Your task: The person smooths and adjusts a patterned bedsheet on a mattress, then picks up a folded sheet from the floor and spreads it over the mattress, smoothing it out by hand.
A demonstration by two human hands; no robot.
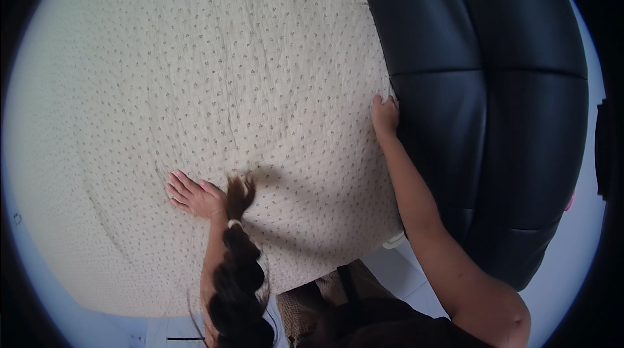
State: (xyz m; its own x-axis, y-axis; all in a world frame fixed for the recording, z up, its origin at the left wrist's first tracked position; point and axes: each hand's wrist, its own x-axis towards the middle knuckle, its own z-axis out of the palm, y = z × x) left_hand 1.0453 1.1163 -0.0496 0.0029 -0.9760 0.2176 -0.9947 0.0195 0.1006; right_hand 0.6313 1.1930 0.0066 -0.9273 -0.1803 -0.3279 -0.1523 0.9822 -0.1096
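A cream quilted bed cover [273, 80] with a small dark printed pattern spreads over the bed before me. My left hand [195, 196] lies palm down on it, fingers extended and slightly apart, holding nothing. Along the right side, my right hand [386, 113] is at the cover's edge, where it meets the black padded headboard [438, 119]. Its fingers look bent toward the seam between the two. Whether they grip the fabric is hidden. Shallow wrinkles run across the cover.
A dark braid of hair [239, 255] hangs down beside my left forearm, over the cover. Pale floor tiles [395, 270] show below the bed's near corner. A small pink object [570, 201] peeks out behind the headboard. A dark object [602, 150] stands at the far right.
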